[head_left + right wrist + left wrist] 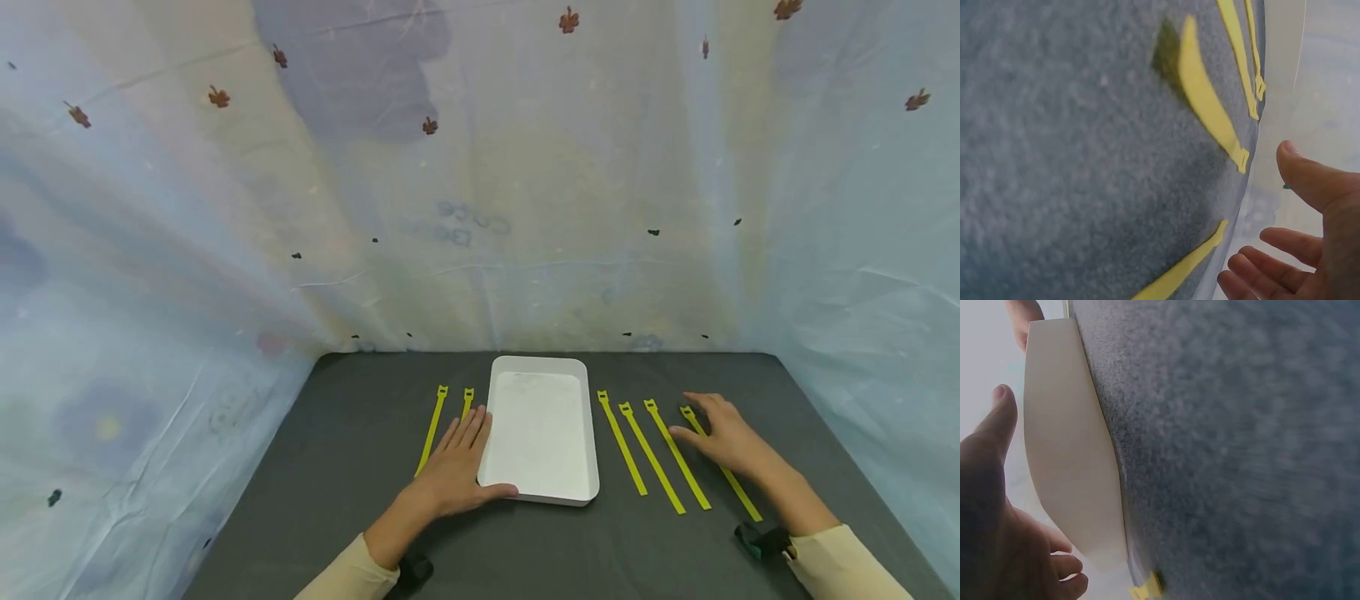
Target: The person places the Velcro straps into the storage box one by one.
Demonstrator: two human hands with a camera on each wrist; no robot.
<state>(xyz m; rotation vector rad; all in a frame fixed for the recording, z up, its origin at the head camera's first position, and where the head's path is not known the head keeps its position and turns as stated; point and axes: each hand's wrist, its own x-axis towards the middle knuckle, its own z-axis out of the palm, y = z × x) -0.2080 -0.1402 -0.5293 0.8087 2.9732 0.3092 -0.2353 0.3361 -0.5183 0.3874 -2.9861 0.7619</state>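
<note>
A white rectangular tray [543, 433] lies flat on the dark table. My left hand [450, 479] rests at its left side with fingers straight, thumb along the near edge; the tray's side wall [1072, 425] fills part of the left wrist view. Two yellow slotted straps lie left of the tray; the outer strap [431, 433] shows mostly, while the inner strap [468, 400] is partly covered by that hand. Above the rightmost yellow strap [742, 497] hovers my right hand [727, 433], thumb and fingers spread, holding nothing; the right wrist view shows the fingers apart from the straps.
Several more yellow straps lie slanted between the tray and my right hand, among them a strap [622, 443] nearest the tray. Dark grey cloth [352, 433] covers the table. A pale patterned curtain [525, 208] hangs around its back and sides.
</note>
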